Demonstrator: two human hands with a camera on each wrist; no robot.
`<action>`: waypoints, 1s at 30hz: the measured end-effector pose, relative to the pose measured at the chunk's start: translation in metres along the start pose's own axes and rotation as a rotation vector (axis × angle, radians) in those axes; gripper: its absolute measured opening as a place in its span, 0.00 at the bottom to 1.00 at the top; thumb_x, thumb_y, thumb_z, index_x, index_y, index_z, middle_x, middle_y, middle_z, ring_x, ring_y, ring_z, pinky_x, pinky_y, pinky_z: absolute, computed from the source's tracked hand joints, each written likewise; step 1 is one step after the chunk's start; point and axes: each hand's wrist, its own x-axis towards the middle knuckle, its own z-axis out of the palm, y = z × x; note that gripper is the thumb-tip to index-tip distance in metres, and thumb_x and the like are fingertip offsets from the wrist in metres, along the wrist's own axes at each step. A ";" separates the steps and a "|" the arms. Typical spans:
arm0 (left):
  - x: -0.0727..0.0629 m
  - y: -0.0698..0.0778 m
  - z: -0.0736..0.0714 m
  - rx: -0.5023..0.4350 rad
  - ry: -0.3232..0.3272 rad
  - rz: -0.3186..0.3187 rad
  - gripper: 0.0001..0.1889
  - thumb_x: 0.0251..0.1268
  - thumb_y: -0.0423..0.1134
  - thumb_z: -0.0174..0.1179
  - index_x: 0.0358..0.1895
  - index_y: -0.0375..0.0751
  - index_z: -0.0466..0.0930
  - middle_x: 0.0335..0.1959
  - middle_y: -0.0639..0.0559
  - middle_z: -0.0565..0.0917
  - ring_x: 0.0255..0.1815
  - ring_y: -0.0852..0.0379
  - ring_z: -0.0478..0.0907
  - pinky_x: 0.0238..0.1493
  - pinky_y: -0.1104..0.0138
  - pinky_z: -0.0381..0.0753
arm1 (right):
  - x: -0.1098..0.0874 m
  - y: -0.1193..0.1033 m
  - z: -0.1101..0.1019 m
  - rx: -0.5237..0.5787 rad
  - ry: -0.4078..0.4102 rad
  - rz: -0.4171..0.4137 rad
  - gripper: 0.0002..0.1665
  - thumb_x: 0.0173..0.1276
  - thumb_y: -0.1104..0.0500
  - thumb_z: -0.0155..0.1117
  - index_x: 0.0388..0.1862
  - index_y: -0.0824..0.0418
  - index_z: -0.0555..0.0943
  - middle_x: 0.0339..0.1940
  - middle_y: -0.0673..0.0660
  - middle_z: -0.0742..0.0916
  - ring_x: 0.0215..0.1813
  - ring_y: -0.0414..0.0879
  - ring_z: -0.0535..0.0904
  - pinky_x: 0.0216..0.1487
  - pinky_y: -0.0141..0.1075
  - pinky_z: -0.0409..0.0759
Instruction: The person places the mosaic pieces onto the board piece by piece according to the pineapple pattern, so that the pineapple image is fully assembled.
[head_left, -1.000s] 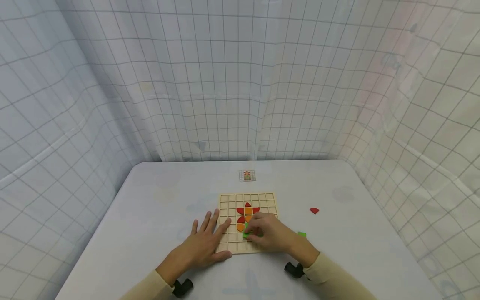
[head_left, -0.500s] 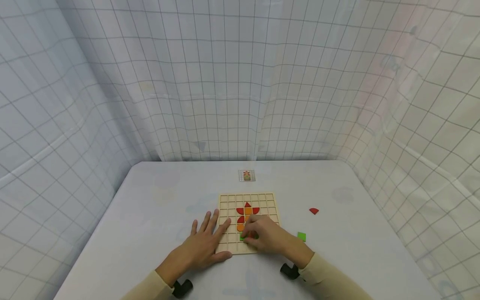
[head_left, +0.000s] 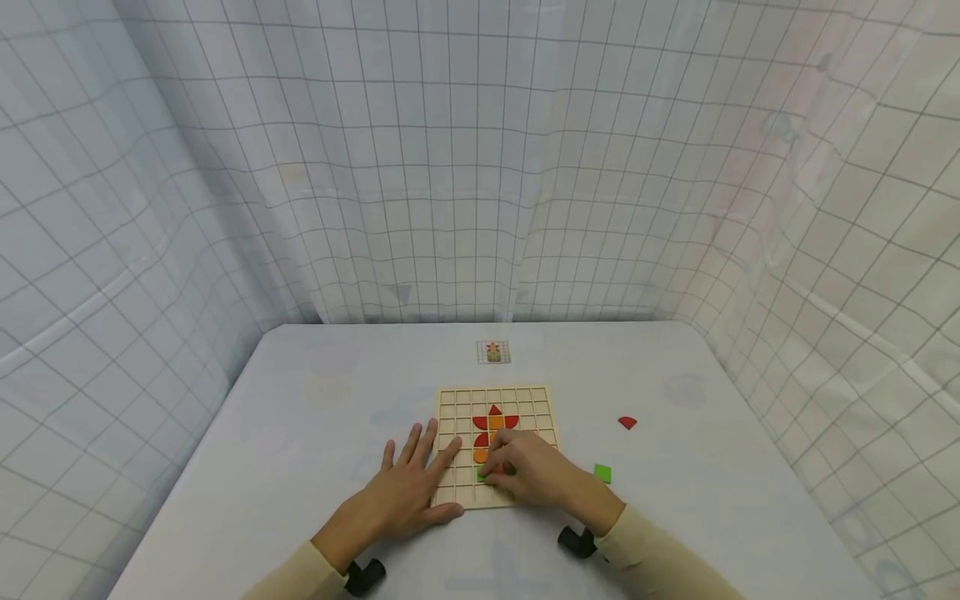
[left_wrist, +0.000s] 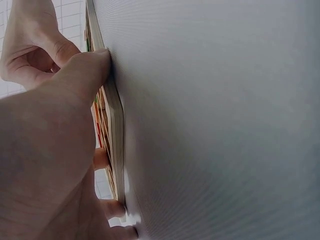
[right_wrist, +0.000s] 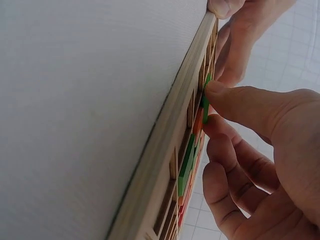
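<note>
A wooden grid board (head_left: 453, 408) lies on the white table. Flat with spread fingers, my left hand (head_left: 401, 492) rests over its left edge, the thumb at the near left corner. My right hand (head_left: 536, 468) pinches a green tile (right_wrist: 206, 102) between thumb and index finger, low over a cell in the board's nearer half. Red pieces (head_left: 495, 410), an orange square (head_left: 497, 422) and an orange circle (head_left: 481, 456) sit in cells beyond it. Another green tile (right_wrist: 186, 165) shows in the board in the right wrist view. The right hand covers some cells.
To the board's right lie a loose green square (head_left: 603, 473) and, farther back, a red fan-shaped piece (head_left: 627, 422). A small card with a printed grid pattern (head_left: 493, 352) lies beyond the board. White gridded curtains (head_left: 480, 167) enclose the table's back and sides.
My right hand has shifted slightly left with the green tile, one cell over, then nearly stopped. The loose green square on the right has come fully into sight. My left hand has stayed put.
</note>
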 end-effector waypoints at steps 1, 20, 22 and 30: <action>0.000 0.000 0.000 0.000 0.000 0.000 0.54 0.79 0.76 0.65 0.97 0.53 0.58 1.00 0.30 0.47 1.00 0.23 0.45 0.88 0.16 0.53 | 0.000 0.000 0.000 -0.004 0.002 0.000 0.05 0.78 0.58 0.84 0.49 0.53 1.00 0.49 0.48 0.92 0.45 0.33 0.81 0.50 0.25 0.82; 0.000 0.003 -0.004 0.004 -0.009 0.003 0.55 0.80 0.76 0.64 0.98 0.52 0.56 1.00 0.29 0.45 1.00 0.22 0.45 0.88 0.16 0.52 | 0.005 0.001 0.004 -0.020 0.004 -0.002 0.05 0.79 0.56 0.84 0.49 0.51 1.00 0.46 0.47 0.91 0.40 0.32 0.78 0.42 0.23 0.75; 0.000 0.004 -0.005 0.002 -0.016 0.002 0.55 0.80 0.76 0.64 0.98 0.52 0.56 1.00 0.30 0.45 1.00 0.23 0.44 0.88 0.16 0.52 | 0.004 0.001 0.004 -0.016 0.017 -0.017 0.04 0.78 0.56 0.85 0.48 0.52 1.00 0.46 0.48 0.92 0.40 0.34 0.80 0.43 0.24 0.76; 0.000 0.003 -0.003 0.008 -0.018 -0.006 0.54 0.81 0.75 0.65 0.98 0.52 0.56 1.00 0.31 0.45 1.00 0.24 0.44 0.89 0.17 0.52 | -0.006 0.006 -0.002 0.012 0.076 -0.002 0.05 0.77 0.58 0.85 0.50 0.53 0.99 0.46 0.47 0.93 0.41 0.40 0.83 0.45 0.26 0.81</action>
